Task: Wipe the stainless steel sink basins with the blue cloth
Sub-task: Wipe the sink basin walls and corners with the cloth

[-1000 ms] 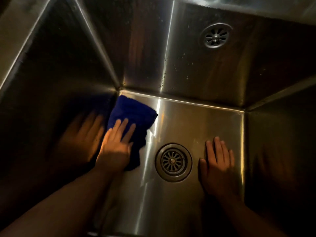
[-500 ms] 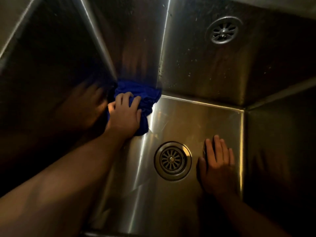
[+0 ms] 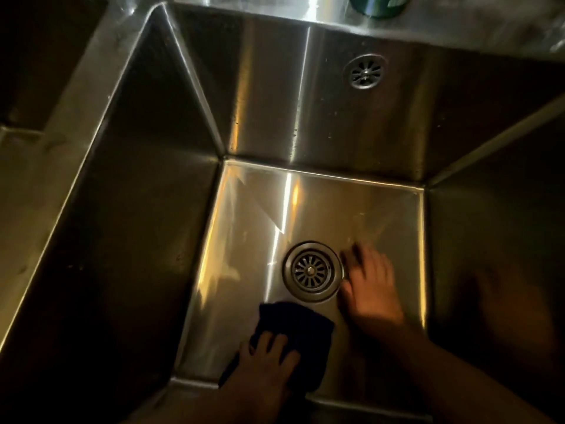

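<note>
Head view looked down into a deep stainless steel sink basin (image 3: 253,234) under dim light. At the middle of the basin floor sat the round drain strainer (image 3: 312,271). On the far wall, up and to the right, was a round overflow grille (image 3: 364,71).

The blue cloth (image 3: 301,332) lay bunched on the basin floor at the near edge, just near of the drain strainer and slightly left of it. It appeared almost black in the low light.

The left hand (image 3: 265,359) rested palm down on the near part of the blue cloth, with the fingers spread flat and pressing the cloth against the floor. No closed grasp around the cloth was visible.

The right hand (image 3: 371,287) lay just right of the drain strainer, palm down on the bare floor and holding nothing. Its fingertips were blurred, so the exact finger spread could not be told. The two hands were apart, with the right edge of the cloth between them.

A second basin (image 3: 33,62) was partly visible at the far left, beyond the dividing rim. On the far ledge stood a dark green object (image 3: 379,4), cut off by the frame edge and not identifiable.
</note>
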{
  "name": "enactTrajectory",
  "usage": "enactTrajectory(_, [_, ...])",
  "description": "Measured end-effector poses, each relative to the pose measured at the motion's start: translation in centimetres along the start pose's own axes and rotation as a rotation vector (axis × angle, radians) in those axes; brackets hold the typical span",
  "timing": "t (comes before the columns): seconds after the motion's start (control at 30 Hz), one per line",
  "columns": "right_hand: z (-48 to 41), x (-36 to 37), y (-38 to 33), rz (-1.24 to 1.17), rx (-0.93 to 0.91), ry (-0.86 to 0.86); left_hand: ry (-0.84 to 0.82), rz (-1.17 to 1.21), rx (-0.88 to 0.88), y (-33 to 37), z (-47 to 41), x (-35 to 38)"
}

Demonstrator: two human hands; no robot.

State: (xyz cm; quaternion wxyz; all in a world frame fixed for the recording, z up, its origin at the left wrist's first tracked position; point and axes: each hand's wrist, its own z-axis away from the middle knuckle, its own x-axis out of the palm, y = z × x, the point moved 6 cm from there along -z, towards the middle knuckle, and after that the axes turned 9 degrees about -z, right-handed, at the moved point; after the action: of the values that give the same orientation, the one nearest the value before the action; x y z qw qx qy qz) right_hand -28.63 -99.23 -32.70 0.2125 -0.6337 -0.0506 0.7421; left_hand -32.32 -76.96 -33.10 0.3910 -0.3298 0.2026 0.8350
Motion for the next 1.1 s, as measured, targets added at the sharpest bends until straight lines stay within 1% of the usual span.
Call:
enactTrajectory(0.03, [0.4, 0.1, -1.4, -0.039, -0.083, -0.007, -0.043, 0.025, 0.060, 0.7, 0.5, -0.5])
enactTrajectory(0.07, [0.7, 0.0, -2.9, -0.080, -0.154, -0.005, -0.069, 0.128, 0.081, 0.8, 0.6, -1.5])
enactTrajectory(0.1, [1.1, -0.3, -4.5, -0.111, -0.201, 0.005, -0.060, 0.215, 0.079, 0.1, 0.7, -2.7])
enactTrajectory(0.17, [2.3, -1.1, -8.2, -0.155, -0.205, 0.017, 0.159, 0.335, 0.074, -1.7, 1.2, -5.7])
enactTrajectory(0.23, [4.0, -1.3, -11.6, -0.249, -0.186, 0.003, 0.490, 0.374, 0.015, -4.6, 1.5, -8.5])
enactTrajectory(0.27, [4.8, -0.9, -13.1, -0.295, -0.192, -0.047, 0.633, 0.342, -0.059, -6.5, 1.5, -9.4])
enactTrajectory(0.3, [5.6, -0.1, -14.5, -0.290, -0.213, -0.121, 0.743, 0.312, -0.161, -8.5, 1.4, -10.2])
enactTrajectory(0.33, [6.3, 1.0, -15.8, -0.237, -0.261, -0.203, 0.780, 0.309, -0.256, -10.6, 0.9, -10.6])
enactTrajectory(0.4, [7.4, 3.9, -17.2, -0.150, -0.381, -0.407, 0.786, 0.308, -0.386, -13.6, -0.3, -11.4])
enactTrajectory(0.43, [7.9, 5.2, -17.6, -0.138, -0.440, -0.497, 0.773, 0.328, -0.413, -14.5, -1.1, -11.2])
enactTrajectory(0.5, [8.0, 6.4, -17.6, -0.084, -0.541, -0.511, 0.748, 0.389, -0.448, -15.1, -2.2, -10.4])
enactTrajectory(0.53, [7.9, 6.7, -17.3, -0.049, -0.562, -0.497, 0.721, 0.360, -0.454, -15.0, -2.8, -9.8])
enactTrajectory(0.6, [8.0, 7.2, -16.2, -0.013, -0.565, -0.456, 0.640, 0.155, -0.417, -14.8, -3.9, -8.3])
enactTrajectory(0.63, [8.2, 7.1, -15.4, 0.007, -0.556, -0.437, 0.597, 0.081, -0.395, -14.8, -4.3, -7.6])
enactTrajectory(0.7, [8.5, 6.4, -13.6, 0.061, -0.521, -0.425, 0.545, 0.021, -0.396, -15.1, -4.9, -6.5])
enactTrajectory(0.8, [9.4, 4.9, -9.1, 0.123, -0.453, -0.412, 0.523, 0.043, -0.415, -15.1, -5.2, -5.9])
enactTrajectory(0.97, [11.4, 1.6, 0.7, 0.306, -0.280, -0.451, 0.589, 0.088, -0.365, -14.7, -4.8, -6.3])
enactTrajectory(1.03, [11.9, 0.9, 2.6, 0.332, -0.251, -0.479, 0.596, 0.101, -0.340, -14.3, -5.0, -6.3])
enactTrajectory(1.1, [12.0, 0.8, 3.0, 0.318, -0.235, -0.486, 0.582, 0.089, -0.333, -14.1, -5.3, -6.0])
